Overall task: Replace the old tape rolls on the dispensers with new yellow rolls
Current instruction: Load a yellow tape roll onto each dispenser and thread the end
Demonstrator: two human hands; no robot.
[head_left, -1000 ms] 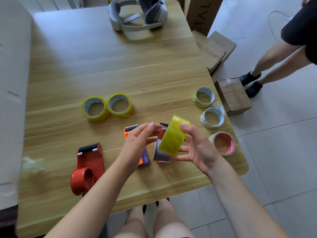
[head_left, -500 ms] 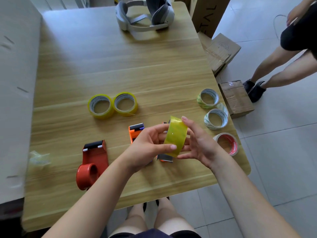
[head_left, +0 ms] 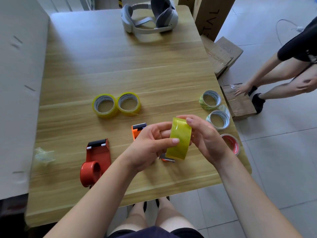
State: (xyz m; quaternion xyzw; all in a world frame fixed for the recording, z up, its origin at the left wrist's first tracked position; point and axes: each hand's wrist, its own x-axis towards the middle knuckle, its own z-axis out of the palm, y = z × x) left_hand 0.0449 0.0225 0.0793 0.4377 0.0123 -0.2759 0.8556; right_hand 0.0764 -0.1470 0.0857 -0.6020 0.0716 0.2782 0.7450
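Two bare hands are holding a yellow tape roll (head_left: pixel 179 139) on edge above the near part of a wooden table (head_left: pixel 120 66). The left hand (head_left: pixel 151 146) is gripping it with the thumb across its glossy, translucent yellow-green outer face; the right hand (head_left: pixel 205 140) is cupping the other side, a fingertip resting on the top rim. Beneath the hands an orange dispenser (head_left: pixel 137 130) is lying partly hidden, and a red dispenser (head_left: pixel 96 160) is lying to the left, its hub bare. Two more yellow rolls (head_left: pixel 116 105) are lying flat, touching each other, near the middle of the table. Along the right edge three used rolls are sitting: two pale green-printed ones (head_left: pixel 215 109) and a red-printed one (head_left: pixel 230 144). A grey headset (head_left: pixel 149 18) is resting at the far end. The floor is pale tile, with cardboard boxes (head_left: pixel 238 102) beside the table, where another person's legs and hand are showing.
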